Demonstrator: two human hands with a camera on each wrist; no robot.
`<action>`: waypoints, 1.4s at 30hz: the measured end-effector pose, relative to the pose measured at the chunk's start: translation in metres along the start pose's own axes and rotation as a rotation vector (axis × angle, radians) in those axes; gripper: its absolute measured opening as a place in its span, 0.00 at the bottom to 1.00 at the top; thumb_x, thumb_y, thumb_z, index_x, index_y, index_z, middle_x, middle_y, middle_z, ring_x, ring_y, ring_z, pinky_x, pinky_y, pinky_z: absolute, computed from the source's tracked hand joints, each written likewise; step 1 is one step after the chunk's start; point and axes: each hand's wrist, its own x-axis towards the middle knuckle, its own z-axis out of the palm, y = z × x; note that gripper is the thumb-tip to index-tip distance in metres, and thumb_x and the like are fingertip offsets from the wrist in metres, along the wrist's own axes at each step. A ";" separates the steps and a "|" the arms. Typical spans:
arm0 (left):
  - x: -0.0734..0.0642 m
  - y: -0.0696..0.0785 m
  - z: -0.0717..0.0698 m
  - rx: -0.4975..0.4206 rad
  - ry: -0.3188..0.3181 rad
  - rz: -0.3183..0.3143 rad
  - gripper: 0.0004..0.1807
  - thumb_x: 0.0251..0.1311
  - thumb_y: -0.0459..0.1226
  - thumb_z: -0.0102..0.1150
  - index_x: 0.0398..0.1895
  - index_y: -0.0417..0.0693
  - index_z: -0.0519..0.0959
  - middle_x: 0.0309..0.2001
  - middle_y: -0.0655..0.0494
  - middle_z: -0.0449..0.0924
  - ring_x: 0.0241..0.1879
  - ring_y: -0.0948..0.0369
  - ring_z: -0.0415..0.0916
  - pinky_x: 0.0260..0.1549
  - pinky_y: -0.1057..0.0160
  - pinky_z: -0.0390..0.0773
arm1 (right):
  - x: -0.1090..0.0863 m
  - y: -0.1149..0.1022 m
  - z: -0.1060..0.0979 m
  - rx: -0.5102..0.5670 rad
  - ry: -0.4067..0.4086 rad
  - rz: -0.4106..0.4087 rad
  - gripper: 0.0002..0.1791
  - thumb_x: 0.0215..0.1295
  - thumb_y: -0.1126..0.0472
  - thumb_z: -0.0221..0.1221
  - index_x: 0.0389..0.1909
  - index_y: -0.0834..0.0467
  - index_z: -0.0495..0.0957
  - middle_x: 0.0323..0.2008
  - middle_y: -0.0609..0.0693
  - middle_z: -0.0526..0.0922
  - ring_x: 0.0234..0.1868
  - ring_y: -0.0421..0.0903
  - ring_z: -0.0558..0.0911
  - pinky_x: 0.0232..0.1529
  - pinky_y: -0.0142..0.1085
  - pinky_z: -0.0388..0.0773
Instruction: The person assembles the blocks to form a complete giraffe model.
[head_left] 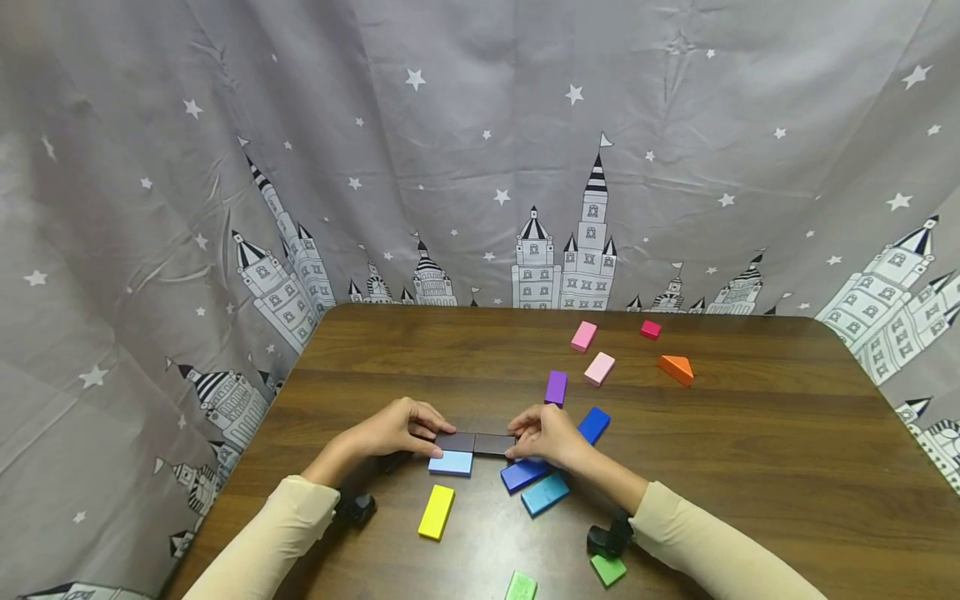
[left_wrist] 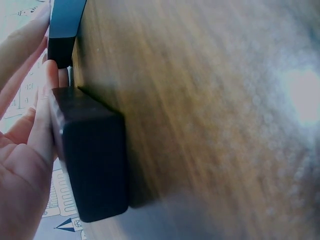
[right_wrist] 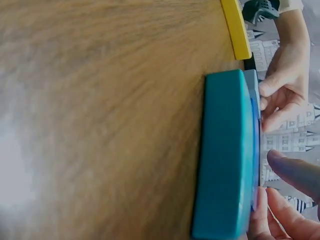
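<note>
Two dark rectangular blocks lie end to end in the head view. My left hand [head_left: 405,423] pinches the outer end of the left dark block [head_left: 457,442] between thumb and fingers. At the opposite end, my right hand [head_left: 546,435] has thumb and fingertips around the right dark block [head_left: 492,446]. A light blue block [head_left: 450,464] lies along the near side of the left one, close to my left thumb. Below my right hand are a blue block [head_left: 522,475] and a teal block [head_left: 545,495]. Another black block [left_wrist: 95,160] looms beside my left palm in the left wrist view.
Nearer on the wooden table are a yellow block [head_left: 437,512] and two green blocks, one [head_left: 608,571] by the right wrist camera. A second blue block [head_left: 595,425] lies behind the right forearm. Purple [head_left: 556,387], pink, red and orange [head_left: 677,369] pieces lie farther back, before a grey curtain.
</note>
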 end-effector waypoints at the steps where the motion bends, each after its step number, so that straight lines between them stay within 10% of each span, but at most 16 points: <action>1: 0.000 0.000 0.000 0.001 0.001 0.000 0.19 0.54 0.29 0.73 0.50 0.31 0.83 0.48 0.42 0.82 0.50 0.49 0.79 0.48 0.58 0.81 | -0.001 -0.001 -0.002 0.013 -0.002 0.005 0.17 0.45 0.72 0.76 0.35 0.74 0.82 0.25 0.55 0.84 0.25 0.39 0.82 0.28 0.27 0.78; 23: -0.002 -0.001 0.001 -0.001 0.001 0.017 0.20 0.54 0.28 0.73 0.50 0.30 0.83 0.48 0.42 0.82 0.50 0.49 0.79 0.47 0.58 0.81 | -0.024 0.014 -0.030 -0.006 -0.216 -0.042 0.14 0.50 0.72 0.74 0.38 0.71 0.83 0.35 0.55 0.84 0.34 0.43 0.80 0.35 0.30 0.81; 42: 0.000 -0.001 0.001 -0.004 0.000 0.017 0.20 0.54 0.28 0.72 0.50 0.30 0.83 0.49 0.41 0.82 0.51 0.49 0.79 0.48 0.58 0.81 | -0.028 0.013 -0.031 -0.078 -0.226 -0.111 0.14 0.46 0.73 0.75 0.35 0.68 0.83 0.30 0.51 0.83 0.29 0.41 0.81 0.30 0.28 0.80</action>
